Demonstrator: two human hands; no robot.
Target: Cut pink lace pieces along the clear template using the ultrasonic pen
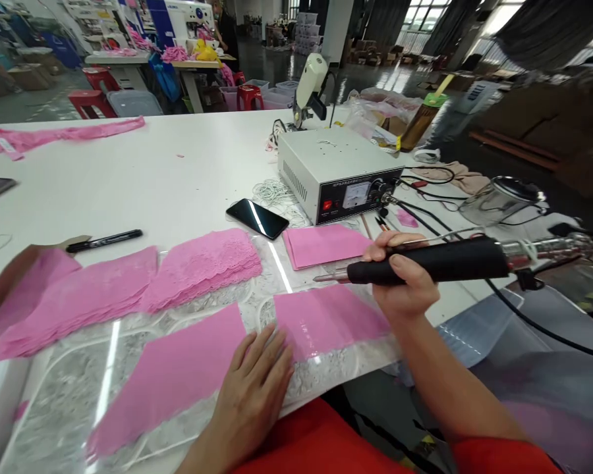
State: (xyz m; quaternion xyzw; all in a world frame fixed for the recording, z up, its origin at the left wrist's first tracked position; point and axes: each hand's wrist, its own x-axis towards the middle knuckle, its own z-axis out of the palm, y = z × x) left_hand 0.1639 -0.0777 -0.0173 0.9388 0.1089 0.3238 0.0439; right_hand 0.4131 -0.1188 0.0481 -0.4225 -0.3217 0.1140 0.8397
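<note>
My left hand [257, 380] lies flat with fingers stretched, between two cut pink fabric pieces. One piece [178, 375] spreads to its left, and the fingertips touch the edge of the other piece [329, 319] on its right. My right hand [408, 276] is wrapped round a black-handled corded hand tool [454, 260]. Its pointed metal tip is above the table, aimed left over the fabric. A thin metal strip [442, 236] runs along the top of the handle by my fingers; its kind is unclear. Behind the tip sits a small stack of pink fabric [326, 245].
A metal control box [340, 164] with cables stands behind the tool. A phone [257, 218], lace fabric stacks [205, 266] and a pen [103, 241] lie leftward. Another person's arm [2, 286] reaches in at the left edge. A glass jar [504, 201] is at right.
</note>
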